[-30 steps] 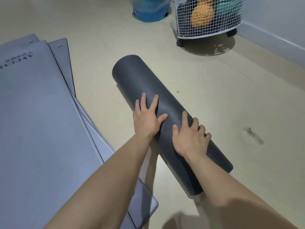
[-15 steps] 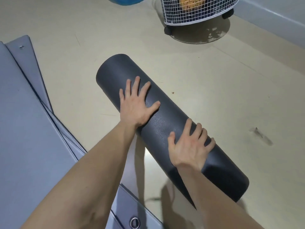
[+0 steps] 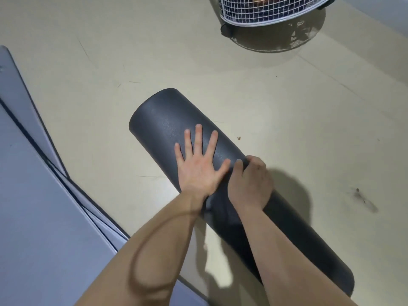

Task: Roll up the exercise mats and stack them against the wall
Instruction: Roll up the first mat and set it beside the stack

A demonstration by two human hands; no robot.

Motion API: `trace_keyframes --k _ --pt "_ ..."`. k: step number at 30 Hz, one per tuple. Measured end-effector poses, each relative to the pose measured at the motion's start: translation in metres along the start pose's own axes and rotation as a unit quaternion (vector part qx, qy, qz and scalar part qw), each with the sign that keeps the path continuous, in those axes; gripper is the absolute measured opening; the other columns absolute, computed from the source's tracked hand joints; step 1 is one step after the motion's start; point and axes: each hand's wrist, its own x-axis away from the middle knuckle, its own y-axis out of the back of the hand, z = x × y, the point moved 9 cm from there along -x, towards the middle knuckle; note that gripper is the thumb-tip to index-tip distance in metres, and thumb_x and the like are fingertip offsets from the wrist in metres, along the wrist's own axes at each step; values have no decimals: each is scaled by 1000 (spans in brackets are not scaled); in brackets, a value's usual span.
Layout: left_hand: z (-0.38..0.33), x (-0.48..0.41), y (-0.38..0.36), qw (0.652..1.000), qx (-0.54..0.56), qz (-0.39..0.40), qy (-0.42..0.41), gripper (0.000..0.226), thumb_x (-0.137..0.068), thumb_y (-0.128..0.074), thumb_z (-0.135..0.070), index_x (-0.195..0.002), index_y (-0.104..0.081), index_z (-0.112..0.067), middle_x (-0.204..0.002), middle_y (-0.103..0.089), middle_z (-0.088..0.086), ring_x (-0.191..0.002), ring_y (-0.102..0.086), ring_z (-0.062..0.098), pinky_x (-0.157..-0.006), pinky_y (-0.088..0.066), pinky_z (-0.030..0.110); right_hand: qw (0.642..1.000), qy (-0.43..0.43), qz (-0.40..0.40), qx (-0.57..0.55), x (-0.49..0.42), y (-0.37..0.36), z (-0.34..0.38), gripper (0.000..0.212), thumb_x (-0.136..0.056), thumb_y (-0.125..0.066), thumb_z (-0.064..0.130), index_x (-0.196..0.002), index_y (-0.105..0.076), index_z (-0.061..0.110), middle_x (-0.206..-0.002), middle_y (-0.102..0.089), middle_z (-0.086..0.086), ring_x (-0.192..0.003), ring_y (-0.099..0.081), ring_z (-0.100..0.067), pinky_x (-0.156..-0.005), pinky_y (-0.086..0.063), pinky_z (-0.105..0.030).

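Observation:
A dark grey rolled exercise mat [image 3: 163,120] lies diagonally on the beige floor, one end at the upper left, the other at the lower right. My left hand [image 3: 198,166] rests flat on top of the roll near its middle, fingers spread. My right hand [image 3: 251,180] sits just to the right of it, fingers curled over the far side of the roll and gripping it. Several flat blue-grey mats [image 3: 39,213] lie stacked and fanned on the floor at the left.
A white wire basket on castors [image 3: 265,12] stands at the top right, with things inside it. A dark scuff mark [image 3: 364,200] shows on the floor at the right. Bare floor lies beyond the roll.
My right hand has slid left along the roll, next to my left hand, and curled its fingers over the far side. The view has tilted down and the roll sits further right.

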Motion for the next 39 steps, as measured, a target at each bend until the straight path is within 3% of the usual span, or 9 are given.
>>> trace_keyframes --k 2,6,8,12,16,24,29,35,39 --pt "-2 2 1 1000 -5 -2 -9 74 -99 -21 -68 -165 -8 -37 -174 10 4 -159 11 34 -123 4 59 998 -24 -16 59 -9 -14 10 54 -104 -22 46 -142 -54 24 -141 -61 -6 -125 -56 -32 -108 -37 -50" --pt "1 -15 41 990 15 -95 -106 53 -92 -45 -46 -141 -61 -34 -159 -46 1 -137 -44 32 -105 -36 54 993 -77 -8 93 -17 -32 -2 54 -103 -22 47 -138 -58 26 -137 -63 -8 -122 -55 -35 -106 -36 -52" --pt "32 -50 62 984 11 -113 -140 49 -89 -51 -45 -134 -67 -31 -152 -53 1 -126 -51 30 -102 -34 51 992 -79 -22 98 -19 -31 -5 53 -102 -26 46 -138 -59 26 -136 -64 -9 -121 -55 -36 -104 -36 -52" --pt "81 -100 59 995 -18 -43 -94 69 -96 -37 -56 -159 -39 -30 -172 -24 5 -158 -18 31 -124 -8 56 991 -80 -21 104 -18 -35 -3 50 -103 -31 44 -141 -58 25 -139 -63 -9 -125 -54 -36 -107 -34 -51" --pt "78 -108 36 996 -6 34 -83 71 -96 -24 -58 -164 -20 -37 -175 -5 2 -161 0 27 -127 -4 57 992 -73 -41 97 -15 -16 3 55 -102 -25 41 -138 -60 19 -139 -61 -12 -127 -53 -36 -114 -30 -55" --pt "75 -115 27 993 -32 62 -91 74 -95 -16 -59 -165 -13 -35 -175 2 3 -160 4 29 -126 -1 57 984 34 -10 175 14 -34 44 72 -95 -33 48 -160 -31 16 -157 -40 -18 -144 -36 -38 -116 -27 -65" --pt "60 -86 35 983 -45 17 -178 71 -97 -26 -55 -162 -32 -26 -173 -19 4 -160 -11 30 -124 -7 60 981 38 -25 189 13 -47 37 73 -93 -35 48 -158 -33 15 -155 -39 -18 -141 -36 -39 -115 -24 -66" --pt "25 -27 16 978 -23 37 -204 63 -105 -19 -54 -165 -19 -34 -175 -8 1 -160 -4 29 -125 -7 59 989 68 10 131 16 -36 32 72 -101 -33 51 -164 -14 20 -170 -20 -7 -156 -14 -27 -126 -3 -55" --pt "28 -28 18 980 -49 69 -180 61 -108 -12 -53 -166 -4 -37 -175 5 1 -160 7 29 -126 0 59 996 56 -13 64 56 17 -28 73 -94 -28 58 -159 -29 23 -163 -32 -1 -151 -27 -23 -127 0 -55"
